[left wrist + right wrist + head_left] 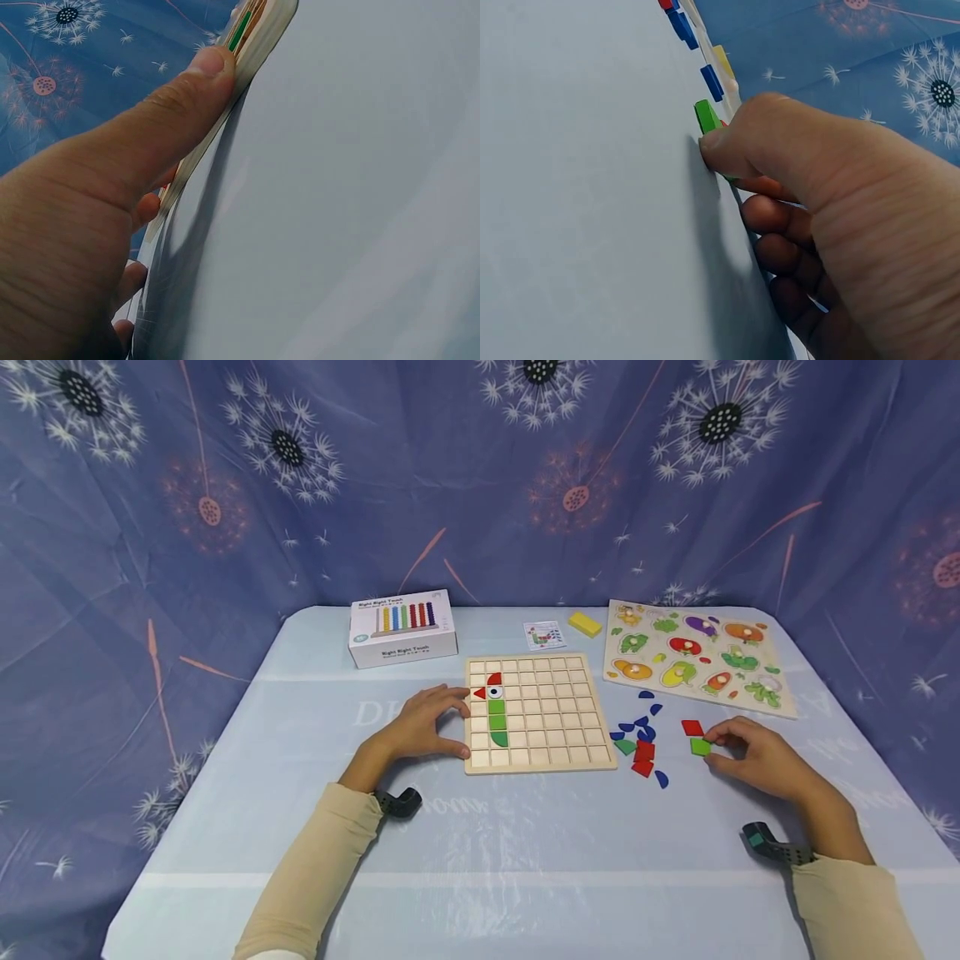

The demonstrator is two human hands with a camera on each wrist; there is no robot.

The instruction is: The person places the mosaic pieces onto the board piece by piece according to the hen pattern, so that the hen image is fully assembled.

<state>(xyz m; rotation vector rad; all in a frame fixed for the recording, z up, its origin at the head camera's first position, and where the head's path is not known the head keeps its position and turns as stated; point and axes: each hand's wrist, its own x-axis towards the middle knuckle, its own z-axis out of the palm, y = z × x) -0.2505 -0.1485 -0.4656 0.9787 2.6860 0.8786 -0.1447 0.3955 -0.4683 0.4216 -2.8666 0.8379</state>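
A wooden grid board (555, 714) lies on the table with a column of pieces near its left side: a red quarter-round, a red triangle, an eye tile, two green squares and a green quarter-round. My left hand (429, 724) rests against the board's left edge, thumb and index finger spread apart; the left wrist view shows the thumb (191, 94) on the rim. To the right, my right hand (761, 760) pinches a green square tile (700, 747) between thumb and fingers, close over the table. A red tile (692, 727) lies just beyond it.
Between board and right hand lie loose blue half-rounds (662, 778), red tiles (645, 751) and a green piece (625, 747). Behind stand a white box (402, 628), a picture card (543, 635), a yellow block (585, 625) and a vegetable puzzle board (660, 625).
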